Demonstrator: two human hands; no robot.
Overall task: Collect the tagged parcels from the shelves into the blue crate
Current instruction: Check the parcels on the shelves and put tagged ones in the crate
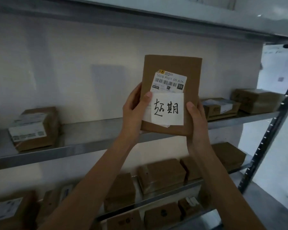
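The tagged parcel (171,95), a flat brown cardboard box, is held upright in front of the middle shelf (83,146), clear of its surface. The left hand (135,108) grips the parcel's left edge, thumb laid on the face beside the white handwritten tag (167,109). The right hand (196,117) grips the right edge, thumb on the front. A printed barcode label (170,82) sits above the tag (the tag overlaps its lower edge). Other parcels rest on the same shelf: one at left (34,128), two at right (220,108). Lower shelves carry more boxes, blurred, so possibly untagged.
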